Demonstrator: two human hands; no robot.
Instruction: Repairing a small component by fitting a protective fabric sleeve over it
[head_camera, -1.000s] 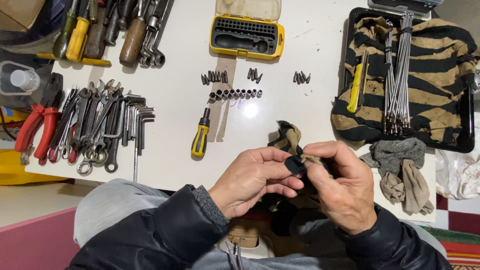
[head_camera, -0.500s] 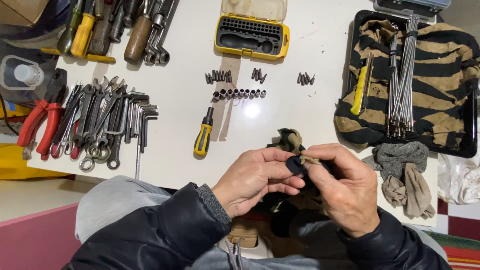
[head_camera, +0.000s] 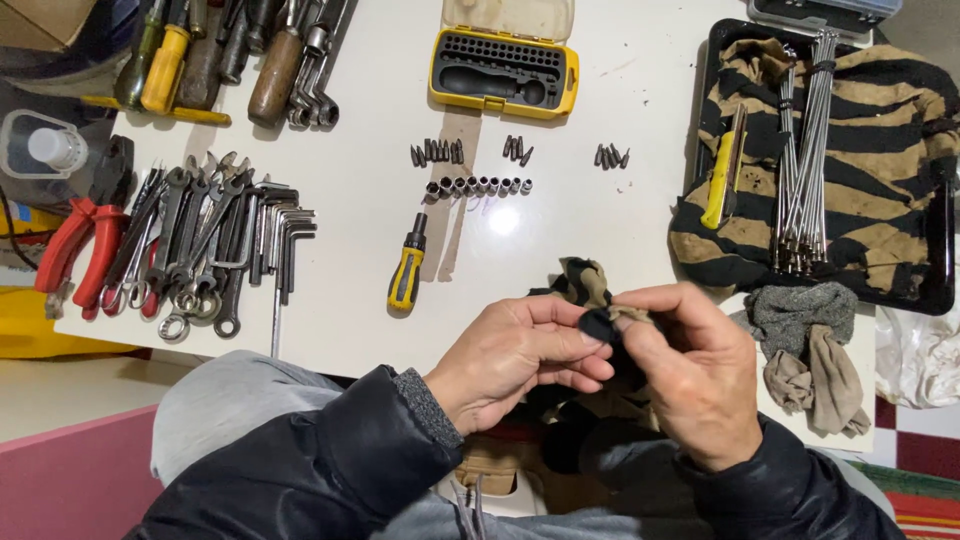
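Most of the small black part (head_camera: 597, 325) is hidden: only a dark rounded end shows between the fingertips of both hands, so its full shape, its long axis and which way it points cannot be told. It sits just in front of the near edge of the white table (head_camera: 380, 90), above the person's lap, and a striped tan-and-black rag (head_camera: 583, 282) is bunched against it, its lower folds lost behind the fingers. The left hand (head_camera: 515, 360) is closed in a pinch on the part, thumb over bent fingers. The right hand (head_camera: 695, 375) is curled too, thumb and forefinger pressing rag and part from the other side; its palm faces away, so what else it grips is unclear. Farther up the table lie a short yellow-and-black screwdriver (head_camera: 407, 272), handle toward the person, and a row of small metal sockets (head_camera: 478, 186). A black tray lined with striped cloth (head_camera: 905, 130) is cut off at right.
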